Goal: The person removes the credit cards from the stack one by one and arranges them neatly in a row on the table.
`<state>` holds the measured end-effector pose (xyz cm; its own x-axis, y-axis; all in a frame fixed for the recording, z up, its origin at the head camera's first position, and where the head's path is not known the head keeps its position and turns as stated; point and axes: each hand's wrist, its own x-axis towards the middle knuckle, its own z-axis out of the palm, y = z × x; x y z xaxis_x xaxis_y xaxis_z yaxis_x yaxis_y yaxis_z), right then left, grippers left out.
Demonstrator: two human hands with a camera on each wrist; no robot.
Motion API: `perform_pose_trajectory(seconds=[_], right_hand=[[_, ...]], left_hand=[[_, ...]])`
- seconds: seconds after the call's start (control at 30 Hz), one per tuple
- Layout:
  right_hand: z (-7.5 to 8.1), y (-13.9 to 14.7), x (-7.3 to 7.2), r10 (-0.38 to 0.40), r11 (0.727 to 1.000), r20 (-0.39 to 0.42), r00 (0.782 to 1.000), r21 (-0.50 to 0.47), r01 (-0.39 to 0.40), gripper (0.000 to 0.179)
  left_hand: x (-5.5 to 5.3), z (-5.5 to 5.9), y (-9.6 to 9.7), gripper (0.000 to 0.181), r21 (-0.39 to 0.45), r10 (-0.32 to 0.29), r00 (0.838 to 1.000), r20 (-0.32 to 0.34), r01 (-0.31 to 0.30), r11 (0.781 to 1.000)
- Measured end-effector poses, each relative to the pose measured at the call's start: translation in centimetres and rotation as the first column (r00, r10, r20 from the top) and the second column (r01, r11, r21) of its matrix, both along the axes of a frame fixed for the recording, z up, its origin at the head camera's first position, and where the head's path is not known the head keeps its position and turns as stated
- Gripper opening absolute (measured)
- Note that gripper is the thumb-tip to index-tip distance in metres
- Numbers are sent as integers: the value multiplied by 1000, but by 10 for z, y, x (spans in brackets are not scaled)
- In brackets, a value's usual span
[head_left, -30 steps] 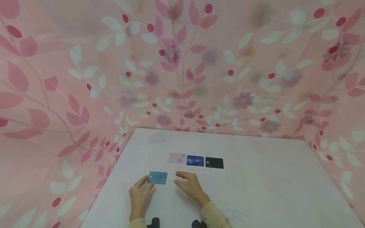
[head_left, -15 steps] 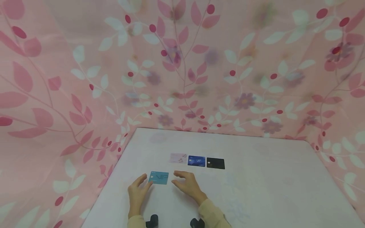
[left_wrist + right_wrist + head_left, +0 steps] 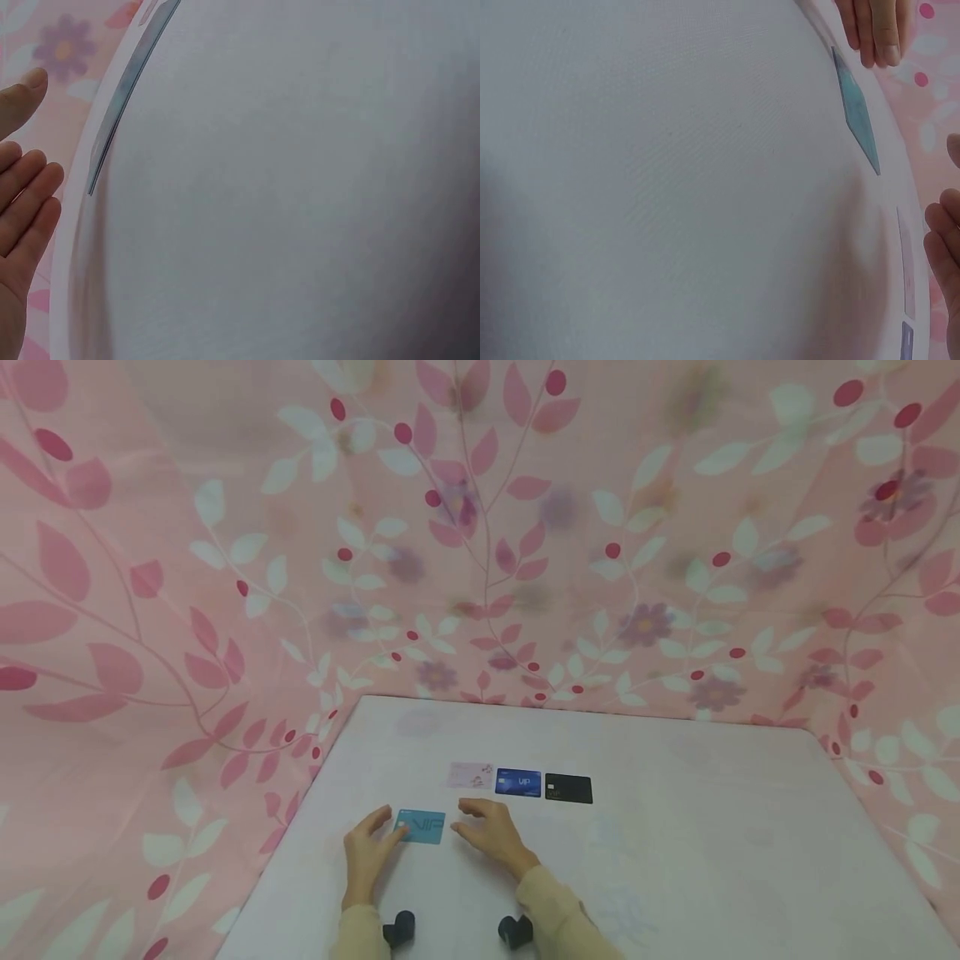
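Right hand and left hand hold nothing, fingers parted, left thumb partly hiding teal card.

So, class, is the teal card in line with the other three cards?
No, the teal card lies apart, in front of the pink card, blue card and black card.

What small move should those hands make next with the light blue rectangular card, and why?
Perhaps pinch the left end of the light blue rectangular card with the left hand: its thumb shows over that end in the head view, yet neither it nor the right hand grips the card, which lies on the white table.
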<state>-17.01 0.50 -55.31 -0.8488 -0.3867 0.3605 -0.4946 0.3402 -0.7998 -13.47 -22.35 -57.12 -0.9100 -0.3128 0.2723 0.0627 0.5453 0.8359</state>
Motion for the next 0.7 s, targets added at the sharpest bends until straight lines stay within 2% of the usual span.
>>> perform_pose_trajectory(seconds=[0.2, 0.5, 0.7], right_hand=[[-7, -1, -6, 10, 1000, 51, 999, -2, -10, 40], [-17, -5, -12, -8, 999, 47, 999, 52, 5, 42], [-18, -7, -11, 2, 996, 81, 997, 91, -9, 46]], left_hand=[[-10, -2, -1, 49, 49, -29, 997, 67, 26, 998], [-21, -7, -6, 53, 24, -85, 995, 43, 84, 996], [-22, -5, -12, 59, 24, -136, 987, 84, 135, 991]])
